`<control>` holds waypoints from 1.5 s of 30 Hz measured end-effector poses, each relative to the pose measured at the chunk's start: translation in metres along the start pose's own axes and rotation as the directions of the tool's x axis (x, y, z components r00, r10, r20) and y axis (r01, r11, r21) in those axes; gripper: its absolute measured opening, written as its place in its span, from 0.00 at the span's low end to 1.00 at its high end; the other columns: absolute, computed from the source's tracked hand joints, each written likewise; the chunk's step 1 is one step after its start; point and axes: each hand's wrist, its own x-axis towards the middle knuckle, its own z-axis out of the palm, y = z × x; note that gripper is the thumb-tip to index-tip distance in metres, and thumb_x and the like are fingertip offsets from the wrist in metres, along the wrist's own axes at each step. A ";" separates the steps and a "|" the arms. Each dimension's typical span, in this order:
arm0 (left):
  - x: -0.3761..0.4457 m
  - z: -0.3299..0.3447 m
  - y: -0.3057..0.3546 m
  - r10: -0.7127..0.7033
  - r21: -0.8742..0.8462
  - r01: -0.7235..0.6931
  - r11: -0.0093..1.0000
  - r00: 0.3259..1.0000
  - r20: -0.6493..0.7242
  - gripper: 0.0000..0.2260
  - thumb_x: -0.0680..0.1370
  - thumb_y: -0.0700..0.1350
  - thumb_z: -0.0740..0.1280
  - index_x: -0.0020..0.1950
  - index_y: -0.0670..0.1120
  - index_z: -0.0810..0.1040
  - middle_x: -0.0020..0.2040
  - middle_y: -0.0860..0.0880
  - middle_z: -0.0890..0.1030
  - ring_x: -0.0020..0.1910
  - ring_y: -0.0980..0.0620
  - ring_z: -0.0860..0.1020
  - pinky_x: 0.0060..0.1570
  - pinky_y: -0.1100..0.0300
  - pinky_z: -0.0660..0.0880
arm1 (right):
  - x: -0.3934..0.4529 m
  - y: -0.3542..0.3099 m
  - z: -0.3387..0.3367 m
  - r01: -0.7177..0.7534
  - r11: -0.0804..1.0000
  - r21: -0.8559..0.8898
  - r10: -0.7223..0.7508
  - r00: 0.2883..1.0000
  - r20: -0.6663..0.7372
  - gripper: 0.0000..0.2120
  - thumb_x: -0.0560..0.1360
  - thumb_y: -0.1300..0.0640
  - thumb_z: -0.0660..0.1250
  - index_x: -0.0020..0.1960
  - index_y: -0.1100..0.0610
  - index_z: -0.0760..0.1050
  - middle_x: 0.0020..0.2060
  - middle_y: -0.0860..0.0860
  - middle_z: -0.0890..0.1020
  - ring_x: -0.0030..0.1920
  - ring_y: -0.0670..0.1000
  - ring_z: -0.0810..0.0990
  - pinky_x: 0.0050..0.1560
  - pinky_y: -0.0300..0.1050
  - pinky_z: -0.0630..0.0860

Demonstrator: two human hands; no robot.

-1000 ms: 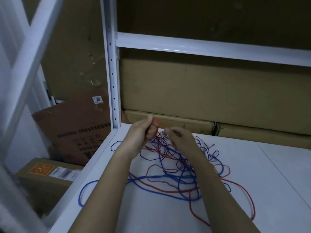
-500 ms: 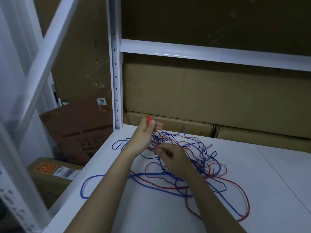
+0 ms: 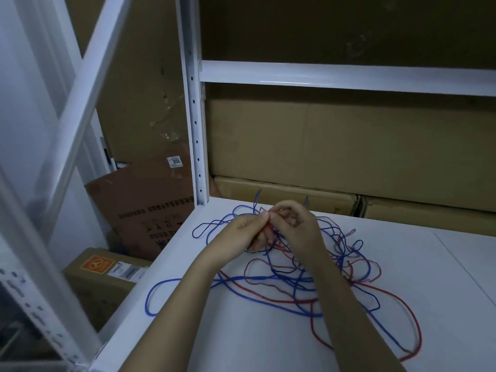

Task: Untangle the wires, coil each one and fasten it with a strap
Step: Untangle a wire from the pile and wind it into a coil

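A tangle of thin wires lies on the white shelf board (image 3: 268, 339). The blue wire (image 3: 158, 288) loops out toward the left edge, and the red wire (image 3: 413, 318) sweeps to the lower right. Both hands meet over the far part of the tangle. My left hand (image 3: 241, 234) has its fingers curled round red wire strands. My right hand (image 3: 298, 224) pinches a red strand at its fingertips, just beside the left thumb. No strap is in sight.
A white upright post (image 3: 194, 130) stands at the shelf's back left corner, with a crossbar (image 3: 349, 79) above. Cardboard boxes (image 3: 322, 157) line the back of the shelf. More boxes (image 3: 102, 277) sit on the floor to the left, below the shelf edge.
My left hand has come down from its raised position. My right hand has moved up and away from me to meet it, and both now hold red strands close together.
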 end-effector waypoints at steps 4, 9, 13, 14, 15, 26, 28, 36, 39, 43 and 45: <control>-0.005 -0.002 -0.001 -0.021 -0.231 0.010 0.973 0.999 -0.047 0.20 0.83 0.48 0.55 0.36 0.42 0.76 0.22 0.51 0.68 0.26 0.54 0.66 0.34 0.60 0.64 | -0.004 0.010 0.006 -0.049 0.999 -0.020 0.048 0.999 -0.021 0.12 0.76 0.64 0.66 0.42 0.49 0.80 0.36 0.42 0.83 0.39 0.40 0.79 0.42 0.32 0.74; 0.002 -0.011 -0.001 -0.033 -0.576 -0.049 0.816 0.991 -0.131 0.18 0.84 0.44 0.52 0.47 0.36 0.76 0.27 0.49 0.75 0.28 0.54 0.74 0.35 0.63 0.74 | -0.016 0.026 0.023 -0.139 0.969 -0.206 0.162 0.982 0.098 0.13 0.80 0.59 0.63 0.39 0.48 0.78 0.27 0.44 0.76 0.30 0.40 0.73 0.37 0.34 0.70; 0.010 -0.014 -0.006 -0.062 -0.560 -0.085 0.824 0.969 -0.239 0.12 0.84 0.39 0.51 0.53 0.38 0.73 0.36 0.49 0.83 0.35 0.56 0.80 0.43 0.65 0.76 | -0.030 0.035 0.035 -0.046 0.896 -0.442 0.153 0.966 0.209 0.10 0.80 0.51 0.60 0.46 0.49 0.78 0.26 0.46 0.75 0.29 0.43 0.73 0.30 0.36 0.68; 0.012 -0.015 -0.008 -0.058 -0.497 -0.093 0.863 0.958 -0.280 0.11 0.84 0.38 0.51 0.54 0.39 0.72 0.38 0.49 0.83 0.36 0.57 0.80 0.46 0.64 0.76 | -0.032 0.036 0.037 0.041 0.862 -0.505 0.104 0.961 0.255 0.11 0.80 0.51 0.59 0.43 0.50 0.76 0.25 0.47 0.73 0.28 0.45 0.72 0.28 0.37 0.65; 0.012 -0.016 -0.010 -0.041 -0.407 -0.098 0.908 0.947 -0.318 0.10 0.84 0.38 0.51 0.56 0.39 0.71 0.41 0.49 0.83 0.38 0.57 0.80 0.49 0.64 0.75 | -0.034 0.036 0.038 0.102 0.841 -0.531 0.068 0.954 0.292 0.12 0.80 0.51 0.59 0.40 0.51 0.74 0.24 0.48 0.72 0.27 0.46 0.71 0.28 0.38 0.64; 0.010 -0.024 -0.032 0.073 0.397 -0.017 0.917 0.989 -0.126 0.11 0.84 0.49 0.54 0.53 0.44 0.72 0.40 0.54 0.78 0.41 0.56 0.76 0.46 0.60 0.72 | -0.030 0.021 0.026 0.020 0.970 -0.243 -0.001 0.997 0.079 0.10 0.79 0.61 0.63 0.44 0.50 0.79 0.36 0.45 0.82 0.37 0.44 0.79 0.38 0.38 0.73; 0.009 -0.022 -0.033 0.077 0.415 -0.030 0.909 0.992 -0.099 0.12 0.83 0.51 0.54 0.45 0.48 0.72 0.37 0.54 0.77 0.37 0.56 0.75 0.43 0.56 0.72 | -0.026 0.018 0.020 0.024 0.970 -0.242 -0.002 0.996 0.093 0.09 0.78 0.62 0.64 0.44 0.52 0.80 0.37 0.45 0.82 0.39 0.44 0.79 0.41 0.40 0.75; 0.008 -0.019 -0.022 -0.059 0.031 0.059 0.998 0.998 -0.003 0.27 0.82 0.60 0.50 0.30 0.52 0.78 0.23 0.53 0.71 0.26 0.56 0.69 0.32 0.68 0.67 | 0.001 -0.002 0.004 -0.006 0.976 -0.219 0.001 1.000 -0.021 0.09 0.72 0.60 0.73 0.38 0.47 0.79 0.33 0.45 0.79 0.34 0.41 0.74 0.37 0.32 0.71; 0.007 -0.015 -0.018 -0.001 -0.293 0.001 0.956 1.000 0.000 0.25 0.83 0.51 0.53 0.29 0.49 0.77 0.23 0.51 0.66 0.24 0.55 0.63 0.29 0.68 0.64 | 0.005 -0.003 0.005 -0.050 0.990 -0.131 0.050 0.999 -0.007 0.10 0.75 0.61 0.69 0.40 0.47 0.80 0.36 0.45 0.82 0.36 0.42 0.77 0.40 0.33 0.74; 0.010 -0.010 -0.017 -0.040 -0.530 -0.031 0.847 0.992 -0.122 0.25 0.84 0.48 0.54 0.27 0.48 0.73 0.24 0.52 0.63 0.25 0.56 0.61 0.30 0.63 0.59 | 0.000 0.005 0.007 -0.124 0.975 -0.184 0.132 0.991 0.033 0.12 0.79 0.62 0.64 0.44 0.46 0.79 0.34 0.43 0.81 0.35 0.39 0.76 0.39 0.30 0.73; 0.011 -0.006 -0.018 -0.069 -0.567 -0.039 0.823 0.983 -0.168 0.22 0.84 0.48 0.53 0.31 0.45 0.72 0.25 0.52 0.63 0.25 0.56 0.61 0.30 0.63 0.59 | -0.004 0.012 0.009 -0.131 0.957 -0.259 0.148 0.988 0.048 0.10 0.80 0.61 0.62 0.47 0.50 0.80 0.36 0.48 0.82 0.37 0.43 0.77 0.40 0.33 0.73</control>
